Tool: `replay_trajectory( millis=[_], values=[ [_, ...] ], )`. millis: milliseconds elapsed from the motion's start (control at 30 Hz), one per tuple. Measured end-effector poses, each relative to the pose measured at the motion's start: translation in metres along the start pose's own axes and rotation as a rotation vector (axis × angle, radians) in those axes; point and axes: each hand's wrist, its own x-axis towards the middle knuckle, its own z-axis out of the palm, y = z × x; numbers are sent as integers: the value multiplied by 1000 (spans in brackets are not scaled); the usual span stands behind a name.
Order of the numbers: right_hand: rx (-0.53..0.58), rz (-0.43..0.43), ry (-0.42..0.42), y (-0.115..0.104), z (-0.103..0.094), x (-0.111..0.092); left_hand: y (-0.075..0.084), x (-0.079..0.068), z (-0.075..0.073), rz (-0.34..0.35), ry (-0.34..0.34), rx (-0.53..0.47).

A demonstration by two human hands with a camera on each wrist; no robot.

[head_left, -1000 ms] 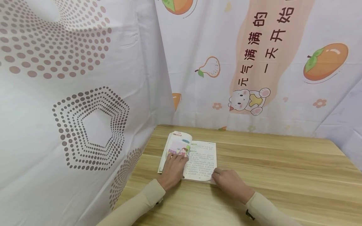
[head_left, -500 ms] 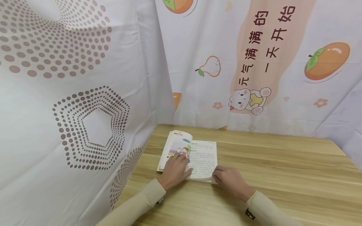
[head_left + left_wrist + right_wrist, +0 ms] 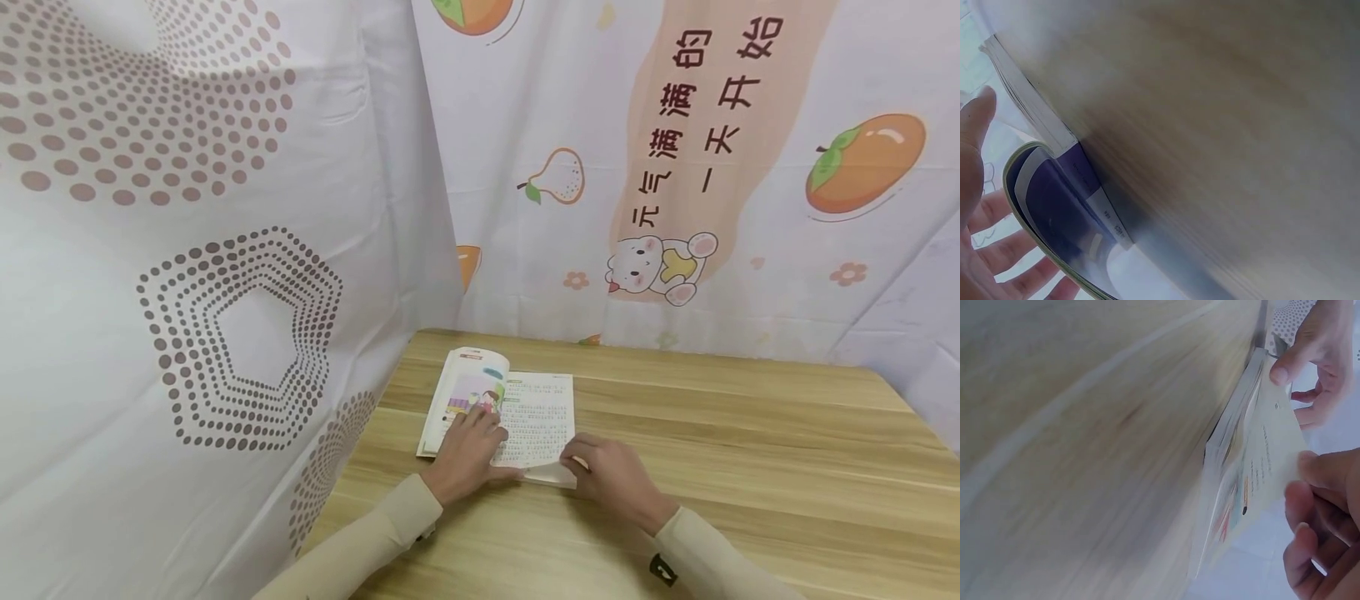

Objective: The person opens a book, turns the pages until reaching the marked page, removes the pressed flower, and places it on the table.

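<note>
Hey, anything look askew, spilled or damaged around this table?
The printed cloth behind the table looks hung sideways: its cartoon bear lies on its side and the lettering runs bottom to top. The right hand pinches a page of the open book; no spill or damage shows.

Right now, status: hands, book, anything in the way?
Left hand resting on open book. Right hand pinching a page, edge lifted. Possible snag: left thumb by that page.

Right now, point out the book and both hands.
Book [image 3: 534, 415], head view: printed right-hand page.
Left hand [image 3: 467, 452], head view: back of the hand.
Right hand [image 3: 617, 480], head view: back of the hand.
</note>
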Motion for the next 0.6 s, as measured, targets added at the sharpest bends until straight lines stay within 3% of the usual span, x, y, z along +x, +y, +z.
replay_trajectory(
  millis=[200, 300, 433, 600],
  values=[
    [73, 50, 121, 0, -2, 2, 1, 1, 1, 11, 25, 18],
    [94, 101, 138, -1, -5, 2, 1, 1, 3, 3, 31, 39],
    [94, 156, 87, 0, -6, 0, 0, 1, 4, -35, 64, 73],
    [68, 164, -10, 0, -3, -5, -2, 5, 3, -67, 227, 25]
  ],
)
